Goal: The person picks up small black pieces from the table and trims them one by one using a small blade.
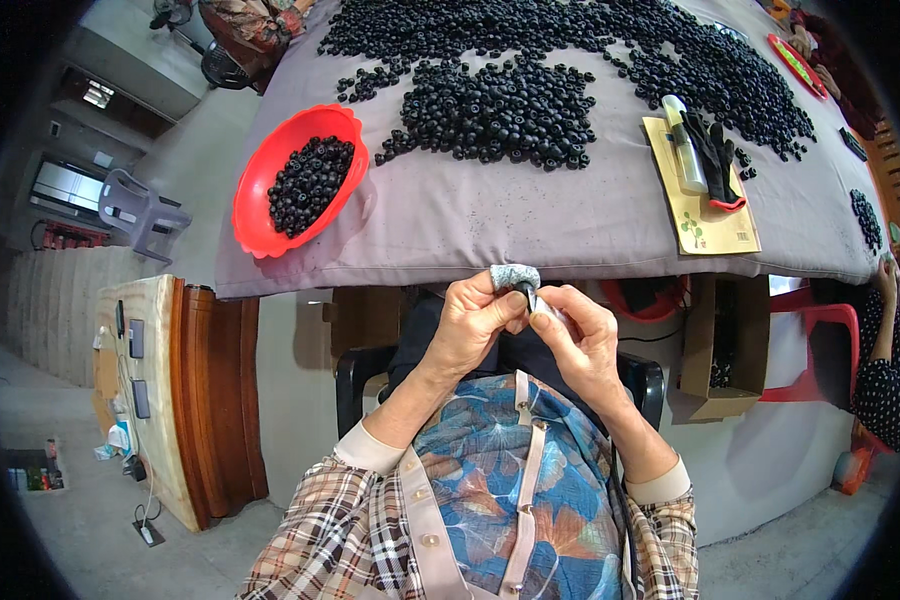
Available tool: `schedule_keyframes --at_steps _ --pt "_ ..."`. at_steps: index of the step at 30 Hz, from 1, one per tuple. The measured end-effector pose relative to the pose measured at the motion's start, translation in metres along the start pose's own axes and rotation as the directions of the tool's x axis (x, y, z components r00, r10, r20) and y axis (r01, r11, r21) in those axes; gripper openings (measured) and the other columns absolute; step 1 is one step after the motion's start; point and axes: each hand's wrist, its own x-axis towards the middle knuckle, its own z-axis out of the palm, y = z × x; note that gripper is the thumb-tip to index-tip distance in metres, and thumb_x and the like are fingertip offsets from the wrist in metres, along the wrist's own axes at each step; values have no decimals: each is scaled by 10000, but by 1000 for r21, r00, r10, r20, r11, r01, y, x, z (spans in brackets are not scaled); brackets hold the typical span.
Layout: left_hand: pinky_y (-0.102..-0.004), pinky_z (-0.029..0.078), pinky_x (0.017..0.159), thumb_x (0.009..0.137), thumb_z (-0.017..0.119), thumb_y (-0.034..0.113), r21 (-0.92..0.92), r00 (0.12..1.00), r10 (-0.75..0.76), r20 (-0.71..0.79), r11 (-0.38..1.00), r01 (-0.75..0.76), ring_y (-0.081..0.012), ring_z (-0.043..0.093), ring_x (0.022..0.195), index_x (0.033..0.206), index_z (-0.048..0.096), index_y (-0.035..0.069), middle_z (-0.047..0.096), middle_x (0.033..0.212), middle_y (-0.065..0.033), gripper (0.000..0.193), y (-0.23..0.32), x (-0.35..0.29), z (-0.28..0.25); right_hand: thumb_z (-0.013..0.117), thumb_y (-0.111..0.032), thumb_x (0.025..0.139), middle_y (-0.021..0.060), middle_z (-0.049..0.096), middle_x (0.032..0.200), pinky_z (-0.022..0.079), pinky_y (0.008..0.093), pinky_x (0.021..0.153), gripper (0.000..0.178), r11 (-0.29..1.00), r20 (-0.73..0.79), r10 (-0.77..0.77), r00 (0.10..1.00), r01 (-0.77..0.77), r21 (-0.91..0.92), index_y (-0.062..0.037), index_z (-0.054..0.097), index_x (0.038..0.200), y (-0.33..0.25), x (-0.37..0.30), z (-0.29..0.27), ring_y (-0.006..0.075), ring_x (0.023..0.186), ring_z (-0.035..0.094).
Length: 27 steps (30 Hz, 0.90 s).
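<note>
In front of my lap, just off the table's near edge, my hands meet. My left hand (478, 322) is closed, pinching a small black bead (523, 290) between finger and thumb. A grey cloth wrap (515, 276) covers a fingertip of that hand. My right hand (580, 335) is closed too, its thumb and forefinger up against the bead. It seems to grip a slim pale tool, but the fingers hide most of it. Nearest on the table is a big pile of black beads (495, 110); a red plastic bowl (245, 205) of similar beads stands to the left.
A grey cloth (450, 225) covers the table. Toward the right lie a yellow booklet (715, 230), a clear tube (682, 145) and a black glove (712, 150). Cardboard boxes (735, 385) stand below. Other people sit around the table, one person's sleeve (882, 390) at far right.
</note>
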Motion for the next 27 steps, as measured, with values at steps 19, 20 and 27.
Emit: schedule_keyframes --at_steps 19,20,27 --pt "-183 404 578 842 559 27 60 1000 11 -25 998 -9 -51 477 625 955 602 -16 592 769 -16 128 -4 1 -4 588 -64 827 58 613 738 444 215 614 119 997 10 71 997 -72 28 27 596 903 -5 2 2 86 689 571" --pt "-183 404 578 842 559 27 59 1000 10 -25 998 -9 -51 477 625 955 602 -16 592 769 -16 128 -5 1 -4 588 -64 827 58 613 738 444 215 614 119 997 10 72 997 -72 28 27 596 903 -5 2 2 86 689 571" --pt "-185 403 569 841 568 36 115 999 42 -30 993 -38 -53 478 621 956 611 -5 592 765 -10 130 -9 2 -1 574 -67 841 47 620 738 456 214 636 113 994 -29 86 996 -84 75 30 579 899 -2 3 2 87 691 575"
